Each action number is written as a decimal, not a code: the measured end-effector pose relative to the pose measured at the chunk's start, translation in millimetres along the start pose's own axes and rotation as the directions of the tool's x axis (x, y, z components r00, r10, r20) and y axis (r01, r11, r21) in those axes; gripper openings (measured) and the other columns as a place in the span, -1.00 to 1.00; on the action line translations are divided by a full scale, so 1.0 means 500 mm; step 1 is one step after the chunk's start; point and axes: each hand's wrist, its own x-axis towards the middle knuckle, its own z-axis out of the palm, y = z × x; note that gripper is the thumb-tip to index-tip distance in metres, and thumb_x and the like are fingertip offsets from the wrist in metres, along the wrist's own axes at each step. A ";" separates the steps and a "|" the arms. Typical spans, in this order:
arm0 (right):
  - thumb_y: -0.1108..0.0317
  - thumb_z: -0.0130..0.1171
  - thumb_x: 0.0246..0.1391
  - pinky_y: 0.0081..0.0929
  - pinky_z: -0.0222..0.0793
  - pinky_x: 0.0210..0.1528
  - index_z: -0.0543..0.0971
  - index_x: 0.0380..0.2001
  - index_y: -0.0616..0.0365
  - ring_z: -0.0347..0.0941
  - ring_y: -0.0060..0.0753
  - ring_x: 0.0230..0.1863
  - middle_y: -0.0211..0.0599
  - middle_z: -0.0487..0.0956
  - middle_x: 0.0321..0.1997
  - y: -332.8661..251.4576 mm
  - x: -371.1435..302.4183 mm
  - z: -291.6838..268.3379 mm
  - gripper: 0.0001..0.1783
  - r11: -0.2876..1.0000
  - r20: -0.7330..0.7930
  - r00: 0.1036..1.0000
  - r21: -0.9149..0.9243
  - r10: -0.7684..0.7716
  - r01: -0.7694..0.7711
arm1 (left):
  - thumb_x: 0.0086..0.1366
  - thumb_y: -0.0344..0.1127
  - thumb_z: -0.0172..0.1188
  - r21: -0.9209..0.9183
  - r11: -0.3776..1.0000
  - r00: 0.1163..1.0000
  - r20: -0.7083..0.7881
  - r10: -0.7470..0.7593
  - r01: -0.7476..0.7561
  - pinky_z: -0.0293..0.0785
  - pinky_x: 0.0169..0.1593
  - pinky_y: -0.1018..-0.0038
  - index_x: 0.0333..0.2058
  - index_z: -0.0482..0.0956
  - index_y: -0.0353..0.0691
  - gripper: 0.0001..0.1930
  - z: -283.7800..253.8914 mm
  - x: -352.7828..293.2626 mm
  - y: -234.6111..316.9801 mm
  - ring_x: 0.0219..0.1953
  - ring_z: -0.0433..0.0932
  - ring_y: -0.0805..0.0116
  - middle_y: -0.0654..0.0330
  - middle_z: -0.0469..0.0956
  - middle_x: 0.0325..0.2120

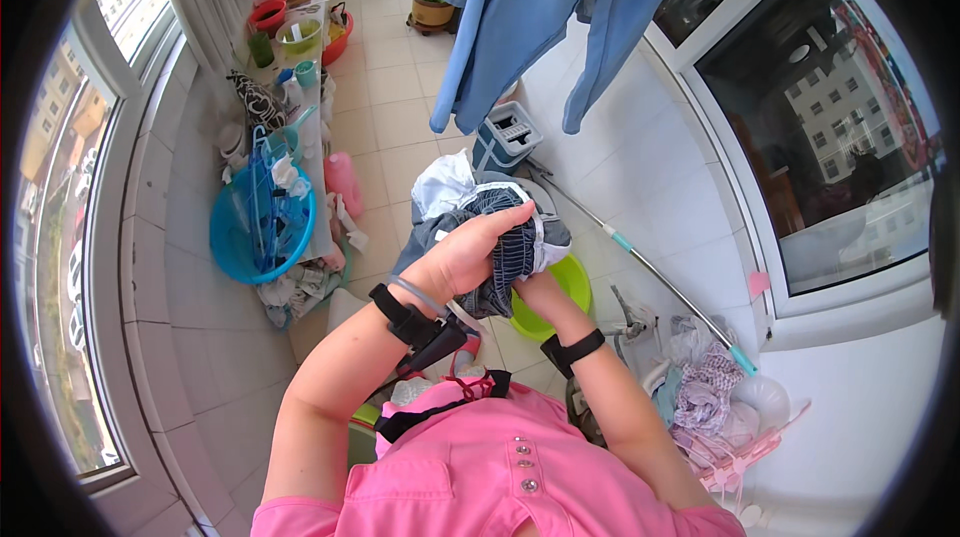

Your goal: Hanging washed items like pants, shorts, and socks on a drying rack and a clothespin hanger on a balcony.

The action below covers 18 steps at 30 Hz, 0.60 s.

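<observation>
Bunched grey pants with a gathered elastic waistband and white lining parts hang in front of me, partly turned inside out. My left hand grips them at the waistband, its thumb stretched across the cloth and its other fingers hidden. From below, my right hand reaches into or behind the same cloth, which hides its fingers. Directly under the pants is a lime-green basin, partly covered by my right wrist.
A blue basin holding hangers stands at the left beside a narrow shelf. Blue trousers hang overhead. A pole leans along the right wall, above a heap of laundry. A blue-grey bucket stands ahead.
</observation>
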 end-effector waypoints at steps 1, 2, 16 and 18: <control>0.29 0.14 0.08 -0.27 0.27 0.13 0.42 0.06 0.19 0.36 -0.16 0.17 -0.13 0.48 0.11 -0.003 -0.001 0.001 -0.54 1.000 0.003 1.000 0.003 0.001 -0.001 | 0.32 -0.18 0.09 -0.015 1.000 1.000 -0.008 -0.012 0.012 0.55 -0.19 0.38 -0.20 0.53 -0.19 -0.78 -0.002 -0.007 0.008 -0.31 0.61 0.33 0.21 0.61 -0.31; 0.30 0.13 0.08 -0.28 0.27 0.13 0.40 0.08 0.17 0.36 -0.16 0.16 -0.15 0.47 0.12 -0.010 -0.003 0.001 -0.52 0.997 0.019 0.997 -0.001 -0.077 0.077 | 0.31 -0.18 0.10 -0.034 0.999 1.000 -0.015 -0.023 0.022 0.56 -0.19 0.38 -0.20 0.53 -0.19 -0.78 -0.004 -0.014 0.017 -0.31 0.61 0.33 0.20 0.61 -0.31; 0.27 0.06 0.20 -0.49 0.41 -0.18 0.49 -0.35 0.12 0.44 -0.53 -0.29 -0.40 0.51 -0.35 -0.132 0.050 -0.073 -0.84 0.706 -0.060 0.981 0.702 0.185 -0.090 | 0.37 0.16 -0.10 0.383 0.924 0.967 -0.242 0.075 0.024 0.34 0.01 0.45 -0.14 0.51 -0.17 -0.51 -0.201 -0.042 0.134 -0.20 0.48 0.41 0.26 0.55 -0.27; 0.24 0.09 0.17 -0.39 0.43 -0.11 0.46 -0.31 0.12 0.44 -0.43 -0.20 -0.33 0.51 -0.26 -0.117 0.065 -0.072 -0.83 0.582 -0.038 0.962 0.803 0.269 -0.131 | 0.34 0.23 -0.11 0.094 0.992 0.971 -0.219 0.098 -0.079 0.32 0.03 0.43 -0.16 0.48 -0.19 -0.45 -0.182 -0.035 0.097 -0.20 0.45 0.36 0.18 0.52 -0.26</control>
